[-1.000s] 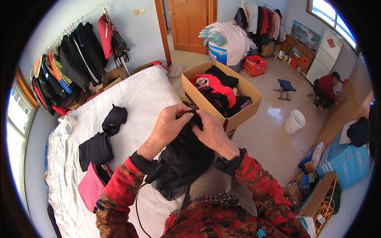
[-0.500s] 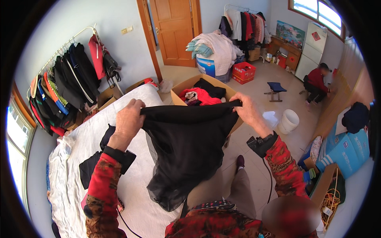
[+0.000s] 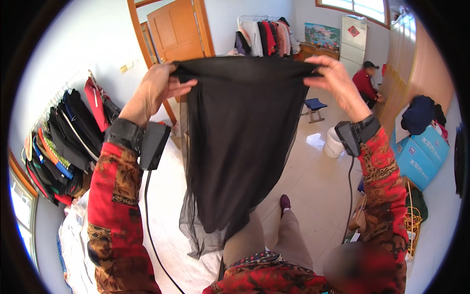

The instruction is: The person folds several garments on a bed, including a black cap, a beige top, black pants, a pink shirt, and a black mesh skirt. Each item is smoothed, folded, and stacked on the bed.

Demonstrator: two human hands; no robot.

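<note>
A black skirt (image 3: 240, 142) with a wide waistband and a sheer outer layer hangs spread out in front of me. My left hand (image 3: 164, 85) grips one end of the waistband, its thumb and fingers closed on the cloth. At the other end my right hand (image 3: 335, 81) pinches the waistband, some fingers stretched out. The skirt is pulled taut along its top edge and falls loosely over my leg and the bed's edge. What lies behind the cloth is mostly hidden.
A bed with a white cover (image 3: 164, 210) is on my left, beside a rack of clothes (image 3: 68, 137). To the right are a blue folding stool (image 3: 314, 105), a white bucket (image 3: 335, 143), blue boxes (image 3: 423, 157) and a crouching person (image 3: 364, 85). Another clothes rack (image 3: 267, 36) stands far back.
Both hands have raised the skirt and spread its waistband wider. It now hangs more openly and covers the cardboard box of clothes. My view has shifted too.
</note>
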